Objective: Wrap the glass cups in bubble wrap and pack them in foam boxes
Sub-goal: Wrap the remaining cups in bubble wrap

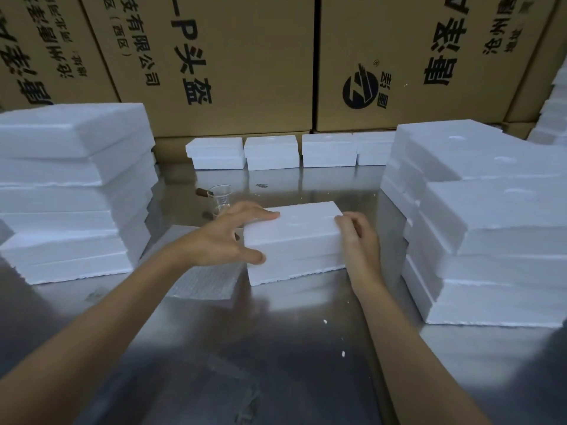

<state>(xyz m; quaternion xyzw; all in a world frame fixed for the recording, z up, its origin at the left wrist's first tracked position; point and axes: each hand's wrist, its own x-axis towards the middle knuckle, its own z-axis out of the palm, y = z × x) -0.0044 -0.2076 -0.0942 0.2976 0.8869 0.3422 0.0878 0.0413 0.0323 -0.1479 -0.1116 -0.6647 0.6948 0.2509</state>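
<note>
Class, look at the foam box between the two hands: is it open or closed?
Closed. The foam box has its lid seated flush on the base, with only a seam showing along the front.

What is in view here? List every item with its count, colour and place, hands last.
closed foam box: one, white, table centre, gripped at both ends
small foam boxes: four, white, row at table's back edge
foam stacks: two, white, one at the left, another at the right
glass cup: one, clear, upright behind left hand
bubble wrap: clear pile, under left forearm
table: steel, silver
cardboard cartons: brown, black print, behind table
left hand: grips box's left end
right hand: grips box's right end
</note>
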